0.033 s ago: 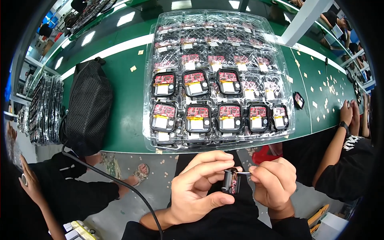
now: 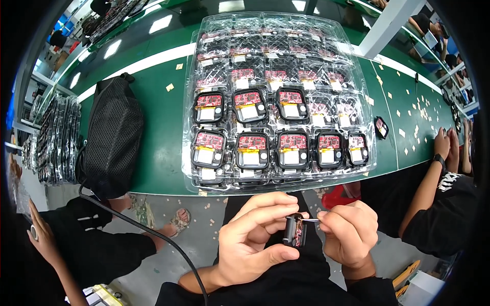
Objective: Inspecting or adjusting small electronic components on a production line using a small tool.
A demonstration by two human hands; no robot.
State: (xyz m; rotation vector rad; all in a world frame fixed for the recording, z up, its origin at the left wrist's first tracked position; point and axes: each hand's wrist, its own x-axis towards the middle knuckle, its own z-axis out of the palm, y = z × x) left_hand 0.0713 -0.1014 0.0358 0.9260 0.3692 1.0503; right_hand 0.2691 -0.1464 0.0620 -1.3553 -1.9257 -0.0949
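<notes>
My left hand [image 2: 255, 239] holds a black watch case [image 2: 294, 230] between thumb and fingers, tilted on edge above my lap. A strip of its red circuit board shows. My right hand [image 2: 351, 232] pinches thin metal tweezers [image 2: 311, 220], whose tips reach the upper edge of the case; what they touch is too small to tell. On the table beyond, a clear plastic tray [image 2: 280, 178] holds several similar black cases [image 2: 252, 151], each with a red board and a white battery with yellow tape.
Left of the tray stands a black mesh bag [image 2: 113, 132]; a black cable [image 2: 168, 239] runs down beside my left arm. Stacked trays [image 2: 58, 140] stand farther left. One loose case [image 2: 381, 127] lies on the green table [image 2: 163, 153], right of the tray. Co-workers sit on both sides.
My hands, the watch case and the tweezers look unmoved. The co-worker's hand at the far left has shifted slightly.
</notes>
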